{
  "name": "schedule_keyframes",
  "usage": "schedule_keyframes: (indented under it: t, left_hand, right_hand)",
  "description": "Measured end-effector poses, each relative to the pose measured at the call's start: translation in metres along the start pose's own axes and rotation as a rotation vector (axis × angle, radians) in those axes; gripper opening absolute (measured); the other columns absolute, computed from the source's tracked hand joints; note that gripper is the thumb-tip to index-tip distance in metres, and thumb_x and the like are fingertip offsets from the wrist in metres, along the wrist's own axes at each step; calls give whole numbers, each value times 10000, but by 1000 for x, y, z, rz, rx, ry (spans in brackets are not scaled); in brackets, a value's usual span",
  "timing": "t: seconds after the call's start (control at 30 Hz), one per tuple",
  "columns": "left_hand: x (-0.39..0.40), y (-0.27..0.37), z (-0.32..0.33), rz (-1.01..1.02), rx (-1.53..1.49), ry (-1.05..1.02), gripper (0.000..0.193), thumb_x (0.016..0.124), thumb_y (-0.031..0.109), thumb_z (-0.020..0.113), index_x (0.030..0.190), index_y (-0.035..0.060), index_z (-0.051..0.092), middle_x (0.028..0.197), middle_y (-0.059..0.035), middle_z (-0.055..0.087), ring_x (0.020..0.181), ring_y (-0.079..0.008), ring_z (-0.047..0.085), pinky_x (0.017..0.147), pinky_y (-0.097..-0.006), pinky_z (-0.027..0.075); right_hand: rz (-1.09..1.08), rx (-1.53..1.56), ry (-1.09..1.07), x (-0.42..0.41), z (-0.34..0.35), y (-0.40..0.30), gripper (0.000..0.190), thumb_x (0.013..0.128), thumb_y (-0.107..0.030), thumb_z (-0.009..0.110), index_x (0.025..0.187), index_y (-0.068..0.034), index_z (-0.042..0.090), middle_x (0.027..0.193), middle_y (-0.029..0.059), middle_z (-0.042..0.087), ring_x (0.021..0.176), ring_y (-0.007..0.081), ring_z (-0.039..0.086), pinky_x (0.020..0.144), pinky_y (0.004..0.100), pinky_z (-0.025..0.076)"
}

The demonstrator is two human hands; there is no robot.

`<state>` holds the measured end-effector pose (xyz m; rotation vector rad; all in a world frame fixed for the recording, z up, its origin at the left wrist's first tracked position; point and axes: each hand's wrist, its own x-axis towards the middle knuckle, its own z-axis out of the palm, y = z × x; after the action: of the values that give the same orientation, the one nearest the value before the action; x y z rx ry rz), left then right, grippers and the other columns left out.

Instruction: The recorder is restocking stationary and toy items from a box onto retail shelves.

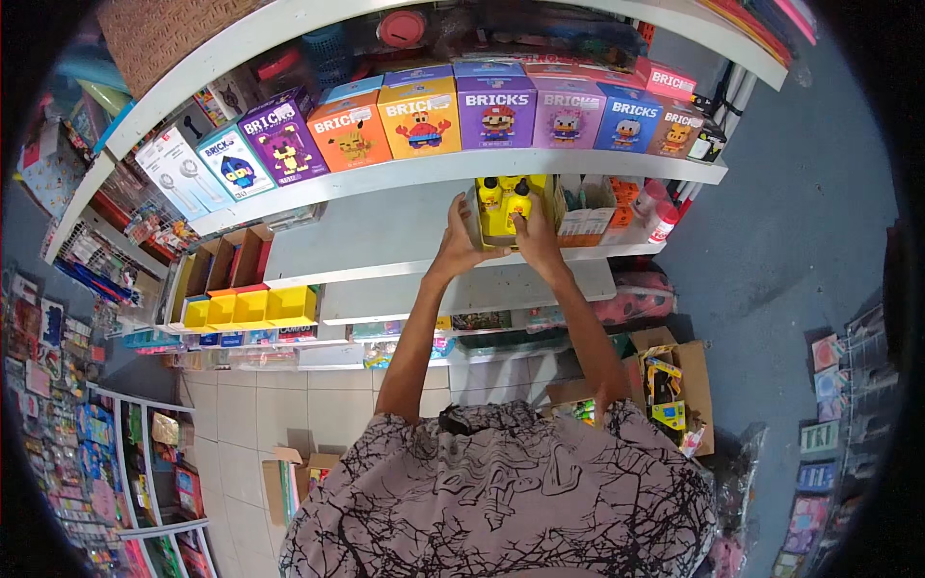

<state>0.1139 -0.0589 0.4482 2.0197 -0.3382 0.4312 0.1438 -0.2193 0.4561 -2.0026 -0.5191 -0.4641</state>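
Observation:
An open yellow box (498,240) stands on the white middle shelf, with several yellow glue-type bottles inside. My left hand (461,242) wraps its near left corner, fingers along the side and thumb across the front. With my right hand (536,235) I grip a yellow bottle (517,205) with a black cap, upright over the box's inside. Another yellow bottle (490,195) with a black cap stands to its left. The right palm hides part of the box's right side.
Overhead, a shelf (462,162) carries several toy brick boxes (496,112). Right of the yellow box are a white carton (584,213) and red-capped containers (661,220). Yellow bins (290,307) sit at left. A filled cardboard box (690,376) stands low on the right.

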Motion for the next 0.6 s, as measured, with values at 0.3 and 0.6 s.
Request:
schedule_keyframes:
  t: [0.3,0.6]
  left_hand:
    - [14,1,-14,15,-35,-272,1232,469,299,857,1355,23,46,1347,-204,267,1278,-295,263,1069,-370,214]
    - [12,-1,-17,-23,9,-244,1204,445,347,852,1346,32,117,1334,-209,303,1254,-327,302,1056,-389,239]
  right_hand:
    - [9,-162,-6,17,17,13,462,804,-7,505,1215,-1,293,1073,275,459,1016,437,448,856,461,367]
    - [33,-144,85,16,10,0,605,663,142,536,1204,-6,310,1068,231,376,1015,406,424,859,439,369]
